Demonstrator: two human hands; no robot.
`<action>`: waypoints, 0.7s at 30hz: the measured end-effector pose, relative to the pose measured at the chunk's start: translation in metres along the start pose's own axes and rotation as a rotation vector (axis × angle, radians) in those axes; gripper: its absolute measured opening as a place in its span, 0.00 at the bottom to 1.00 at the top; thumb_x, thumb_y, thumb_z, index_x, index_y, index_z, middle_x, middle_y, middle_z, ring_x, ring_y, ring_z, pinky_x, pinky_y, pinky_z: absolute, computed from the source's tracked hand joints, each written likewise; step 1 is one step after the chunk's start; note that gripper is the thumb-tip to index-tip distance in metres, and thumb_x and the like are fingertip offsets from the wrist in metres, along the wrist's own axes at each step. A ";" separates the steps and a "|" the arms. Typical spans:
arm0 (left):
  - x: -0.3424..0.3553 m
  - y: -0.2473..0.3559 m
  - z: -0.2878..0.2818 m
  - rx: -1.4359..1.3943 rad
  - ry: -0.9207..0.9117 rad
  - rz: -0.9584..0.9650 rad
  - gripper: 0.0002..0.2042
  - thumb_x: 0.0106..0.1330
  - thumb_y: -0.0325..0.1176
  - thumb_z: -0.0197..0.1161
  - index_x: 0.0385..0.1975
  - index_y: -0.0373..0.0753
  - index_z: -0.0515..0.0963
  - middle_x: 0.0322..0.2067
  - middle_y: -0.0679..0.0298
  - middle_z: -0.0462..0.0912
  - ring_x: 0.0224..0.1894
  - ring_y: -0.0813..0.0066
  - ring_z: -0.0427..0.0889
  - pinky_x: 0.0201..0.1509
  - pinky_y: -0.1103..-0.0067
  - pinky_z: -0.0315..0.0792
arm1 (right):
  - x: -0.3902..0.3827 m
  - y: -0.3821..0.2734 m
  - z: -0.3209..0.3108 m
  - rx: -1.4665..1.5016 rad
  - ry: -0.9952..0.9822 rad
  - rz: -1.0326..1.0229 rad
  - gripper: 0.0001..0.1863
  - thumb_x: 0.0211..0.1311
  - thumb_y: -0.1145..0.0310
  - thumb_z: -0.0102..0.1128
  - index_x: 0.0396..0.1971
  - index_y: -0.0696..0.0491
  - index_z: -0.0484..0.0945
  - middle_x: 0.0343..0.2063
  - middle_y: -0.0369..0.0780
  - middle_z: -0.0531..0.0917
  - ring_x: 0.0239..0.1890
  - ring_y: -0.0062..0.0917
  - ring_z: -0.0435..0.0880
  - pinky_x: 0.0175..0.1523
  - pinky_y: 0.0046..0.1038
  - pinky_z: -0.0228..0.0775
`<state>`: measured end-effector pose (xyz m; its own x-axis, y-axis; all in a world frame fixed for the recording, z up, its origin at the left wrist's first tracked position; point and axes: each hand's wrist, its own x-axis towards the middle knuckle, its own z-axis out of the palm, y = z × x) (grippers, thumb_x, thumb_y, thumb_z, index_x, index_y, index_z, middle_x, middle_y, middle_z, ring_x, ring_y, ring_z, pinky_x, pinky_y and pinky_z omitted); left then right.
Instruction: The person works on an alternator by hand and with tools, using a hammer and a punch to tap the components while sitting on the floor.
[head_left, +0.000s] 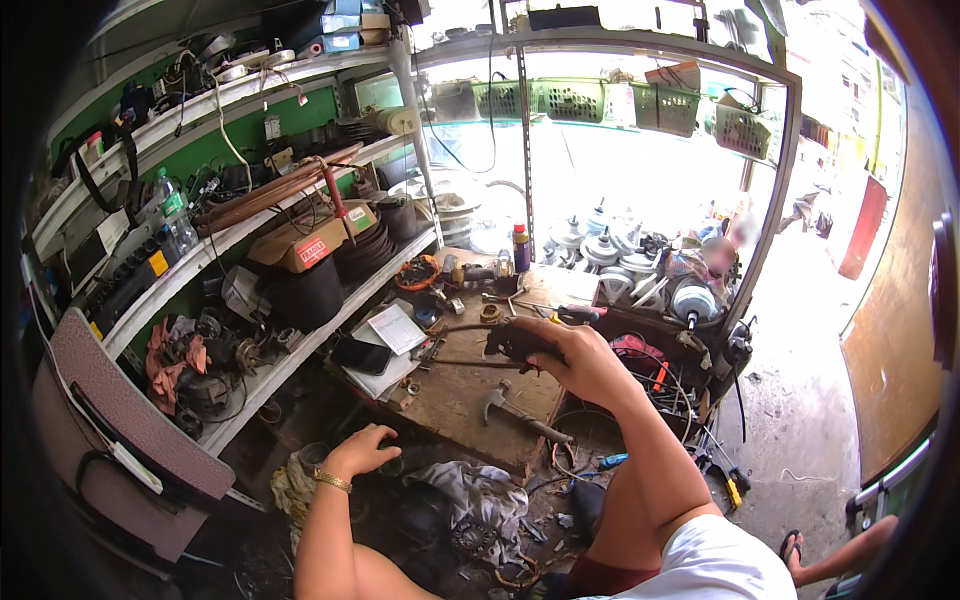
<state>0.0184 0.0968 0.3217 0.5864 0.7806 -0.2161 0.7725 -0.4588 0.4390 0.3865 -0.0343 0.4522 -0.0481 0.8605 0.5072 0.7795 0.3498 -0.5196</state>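
Observation:
Over the wooden workbench (455,400), my right hand (585,358) is closed around a black object (512,342) with a curved dark strand and a thin straight one running off to the left. My fingers cover part of it, so its kind is unclear. Just below lies a hammer (530,418), its head to the left. My left hand (362,452), a gold band at the wrist, hovers off the bench's front edge with fingers loosely apart and nothing in them. Near it are a grey rag (478,490) and dark parts below.
A phone (361,354) and papers (397,328) lie at the bench's left. Beyond stands a dark spray can (521,248). A tool-filled box (665,380) is at the right. Loaded shelves (290,365) line the left. Another person's foot (793,552) shows lower right.

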 end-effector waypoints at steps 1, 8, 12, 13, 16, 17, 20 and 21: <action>-0.001 0.000 -0.001 -0.013 0.019 -0.005 0.22 0.62 0.43 0.63 0.52 0.39 0.74 0.51 0.53 0.75 0.55 0.59 0.75 0.57 0.71 0.70 | -0.001 0.003 0.001 -0.026 -0.014 -0.008 0.28 0.55 0.66 0.62 0.58 0.44 0.70 0.28 0.49 0.82 0.33 0.46 0.81 0.40 0.43 0.72; -0.012 -0.006 -0.005 -0.004 0.007 -0.093 0.23 0.61 0.45 0.63 0.54 0.39 0.73 0.53 0.54 0.75 0.56 0.59 0.74 0.59 0.71 0.68 | -0.013 0.010 0.017 -0.136 -0.129 0.025 0.26 0.56 0.66 0.60 0.57 0.41 0.73 0.29 0.50 0.82 0.33 0.46 0.81 0.39 0.43 0.72; -0.011 -0.013 -0.002 -0.026 -0.012 -0.104 0.25 0.61 0.46 0.62 0.54 0.38 0.73 0.54 0.53 0.74 0.57 0.59 0.73 0.61 0.70 0.67 | -0.013 0.004 0.015 -0.097 -0.093 0.028 0.25 0.56 0.66 0.60 0.57 0.42 0.73 0.31 0.49 0.83 0.34 0.46 0.81 0.40 0.42 0.73; -0.009 -0.014 0.001 -0.033 -0.013 -0.099 0.25 0.61 0.46 0.62 0.54 0.38 0.73 0.54 0.53 0.74 0.57 0.59 0.73 0.61 0.70 0.67 | -0.014 0.006 0.015 -0.081 -0.085 0.003 0.25 0.56 0.66 0.60 0.57 0.42 0.73 0.32 0.49 0.83 0.34 0.46 0.81 0.40 0.42 0.73; -0.012 -0.025 0.001 -0.030 -0.038 -0.124 0.25 0.61 0.47 0.62 0.54 0.38 0.73 0.53 0.53 0.74 0.57 0.58 0.74 0.61 0.70 0.67 | -0.011 0.006 0.021 -0.169 -0.210 0.050 0.25 0.56 0.66 0.60 0.57 0.43 0.73 0.33 0.48 0.83 0.36 0.46 0.81 0.41 0.41 0.73; -0.014 -0.032 0.002 -0.011 -0.032 -0.121 0.25 0.62 0.47 0.62 0.53 0.38 0.73 0.53 0.52 0.74 0.56 0.57 0.74 0.61 0.70 0.67 | -0.009 0.003 0.023 -0.113 -0.137 0.006 0.25 0.56 0.67 0.60 0.56 0.44 0.73 0.35 0.48 0.83 0.38 0.46 0.81 0.43 0.41 0.73; -0.009 -0.046 0.008 -0.005 -0.018 -0.121 0.25 0.61 0.48 0.61 0.53 0.38 0.73 0.52 0.52 0.75 0.56 0.56 0.74 0.60 0.70 0.67 | -0.007 0.005 0.024 -0.042 -0.022 -0.006 0.23 0.55 0.70 0.60 0.54 0.46 0.75 0.36 0.48 0.83 0.39 0.46 0.81 0.44 0.41 0.72; -0.008 -0.041 0.007 -0.013 -0.009 -0.117 0.25 0.61 0.48 0.61 0.53 0.38 0.73 0.52 0.51 0.75 0.56 0.56 0.74 0.60 0.70 0.67 | -0.007 0.001 0.019 -0.045 -0.015 -0.003 0.24 0.55 0.71 0.61 0.54 0.46 0.75 0.36 0.48 0.83 0.39 0.46 0.81 0.44 0.41 0.71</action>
<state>-0.0162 0.1068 0.2996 0.4944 0.8246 -0.2749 0.8328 -0.3587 0.4218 0.3754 -0.0334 0.4349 -0.0598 0.8649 0.4984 0.8067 0.3360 -0.4862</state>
